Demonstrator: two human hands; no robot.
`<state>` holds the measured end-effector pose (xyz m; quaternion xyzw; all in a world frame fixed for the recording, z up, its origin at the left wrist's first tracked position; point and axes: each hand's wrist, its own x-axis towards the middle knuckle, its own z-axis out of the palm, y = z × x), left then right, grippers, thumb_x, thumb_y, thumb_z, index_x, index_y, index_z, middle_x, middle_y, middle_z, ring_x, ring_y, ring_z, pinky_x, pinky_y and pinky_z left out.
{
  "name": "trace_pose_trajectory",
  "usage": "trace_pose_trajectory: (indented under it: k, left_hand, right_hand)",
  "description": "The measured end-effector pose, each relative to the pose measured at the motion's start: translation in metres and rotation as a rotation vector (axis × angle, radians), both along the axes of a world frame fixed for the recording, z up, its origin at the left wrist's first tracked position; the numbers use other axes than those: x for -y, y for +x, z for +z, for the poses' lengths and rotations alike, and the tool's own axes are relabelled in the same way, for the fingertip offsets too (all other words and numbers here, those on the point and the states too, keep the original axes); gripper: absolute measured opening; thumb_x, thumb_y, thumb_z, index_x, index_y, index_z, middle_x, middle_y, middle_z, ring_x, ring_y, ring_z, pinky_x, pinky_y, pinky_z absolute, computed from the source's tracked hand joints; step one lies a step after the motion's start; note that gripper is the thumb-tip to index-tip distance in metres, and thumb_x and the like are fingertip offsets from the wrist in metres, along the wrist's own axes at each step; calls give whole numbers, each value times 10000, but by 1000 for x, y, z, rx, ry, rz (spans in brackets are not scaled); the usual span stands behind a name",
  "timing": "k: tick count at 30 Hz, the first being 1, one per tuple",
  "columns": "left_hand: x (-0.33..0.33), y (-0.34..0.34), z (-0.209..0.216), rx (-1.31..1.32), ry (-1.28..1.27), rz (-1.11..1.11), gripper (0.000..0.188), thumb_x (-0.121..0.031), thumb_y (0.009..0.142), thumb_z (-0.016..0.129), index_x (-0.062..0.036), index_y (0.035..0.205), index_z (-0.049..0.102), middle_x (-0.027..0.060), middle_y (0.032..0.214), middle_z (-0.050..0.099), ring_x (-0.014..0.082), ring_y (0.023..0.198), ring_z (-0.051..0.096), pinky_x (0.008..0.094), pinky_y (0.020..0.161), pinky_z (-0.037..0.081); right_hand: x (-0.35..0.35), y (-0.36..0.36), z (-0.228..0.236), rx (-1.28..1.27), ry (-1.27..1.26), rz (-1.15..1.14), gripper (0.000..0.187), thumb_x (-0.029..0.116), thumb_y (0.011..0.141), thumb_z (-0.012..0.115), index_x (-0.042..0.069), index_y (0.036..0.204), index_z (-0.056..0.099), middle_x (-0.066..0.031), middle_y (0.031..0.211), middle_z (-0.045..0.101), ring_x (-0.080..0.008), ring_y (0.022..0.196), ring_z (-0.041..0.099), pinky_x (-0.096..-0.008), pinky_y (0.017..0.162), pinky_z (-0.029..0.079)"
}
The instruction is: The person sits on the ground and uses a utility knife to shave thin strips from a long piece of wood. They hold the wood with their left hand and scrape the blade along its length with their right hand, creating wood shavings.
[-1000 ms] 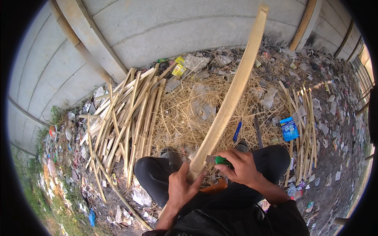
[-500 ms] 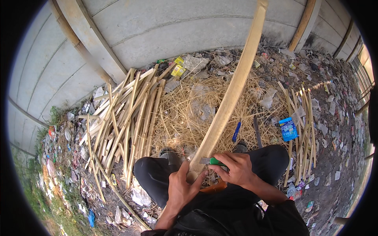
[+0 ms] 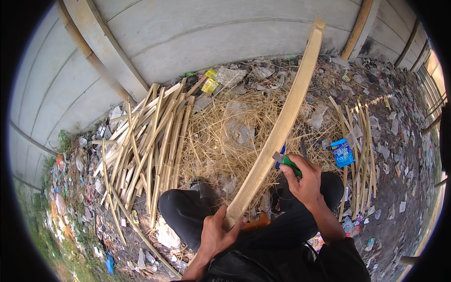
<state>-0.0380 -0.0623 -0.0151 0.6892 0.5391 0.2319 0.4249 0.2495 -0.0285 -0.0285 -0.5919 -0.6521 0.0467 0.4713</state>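
Note:
A long split bamboo piece [image 3: 283,123], hollow side up, slants away from my lap toward the wall. My left hand [image 3: 219,235] grips its near end, thumb and fingers on either side. In my right hand [image 3: 304,179] is a green-handled utility knife [image 3: 290,165], its short grey blade out beside the bamboo's right edge. Whether the blade touches the bamboo I cannot tell. Partly hidden behind the right hand lies a blue-handled tool [image 3: 280,155] on the straw-like shavings. A dark, narrow blade [image 3: 304,148] lies just beyond my right hand.
Bamboo strips [image 3: 157,136] are heaped at the left, and a smaller bundle [image 3: 361,160] lies at the right. Bamboo shavings [image 3: 221,127] cover the ground ahead. A blue packet [image 3: 342,153] rests by the right bundle. A concrete panel wall [image 3: 225,35] stands behind; litter is scattered around.
My right hand has moved the utility knife away from the near end, forward and to the right along the bamboo. The bamboo's far end has shifted slightly right. My left hand stays at the near end.

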Motion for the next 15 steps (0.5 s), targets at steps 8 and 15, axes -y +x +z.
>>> trace_pose_trajectory:
  k: [8,15]
  left_hand:
    - [-7,4,5,97,-58,-17,365,-245,929,890,30,1064,692,81,666,676,100,546,602,317,535,461]
    - [-24,8,2,312,-101,-48,451,-205,959,839,58,1296,697,154,855,791,189,690,763,336,638,568]
  right_hand:
    - [21,-21,-11,-17,-100,253,294,289,1029,781,48,1194,746,-92,922,774,-250,659,734,-365,571,552]
    - [25,-49,-12,85,-25,382,311,346,999,802,90,1165,744,-56,878,747,-234,683,740,-360,585,576]
